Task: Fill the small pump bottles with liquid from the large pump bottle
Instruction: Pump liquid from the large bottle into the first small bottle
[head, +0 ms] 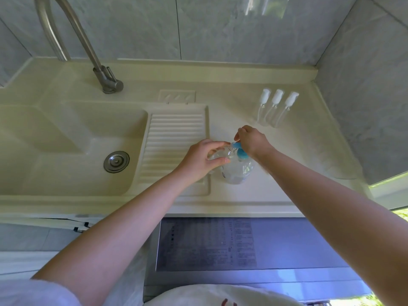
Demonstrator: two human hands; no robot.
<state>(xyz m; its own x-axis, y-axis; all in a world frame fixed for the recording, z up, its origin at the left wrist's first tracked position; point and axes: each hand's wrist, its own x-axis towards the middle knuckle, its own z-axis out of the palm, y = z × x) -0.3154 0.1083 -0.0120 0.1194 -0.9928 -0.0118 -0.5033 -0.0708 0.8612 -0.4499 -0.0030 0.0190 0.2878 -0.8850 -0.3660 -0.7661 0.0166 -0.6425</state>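
Head view: large pump bottle (pixel 237 171), likely slippery and heavy with liquid, is gripped at its shoulder by left hand (pixel 204 160) while blue pump (pixel 239 151) is pinched by right hand (pixel 251 141).

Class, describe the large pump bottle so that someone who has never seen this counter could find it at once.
Start at the ribbed washboard beside the sink basin; just to its right, on the counter, stands the large pump bottle. Both hands hold it: left hand, right hand. Unlike the three small pump bottles with white tops, it is round, clear and blue-pumped.
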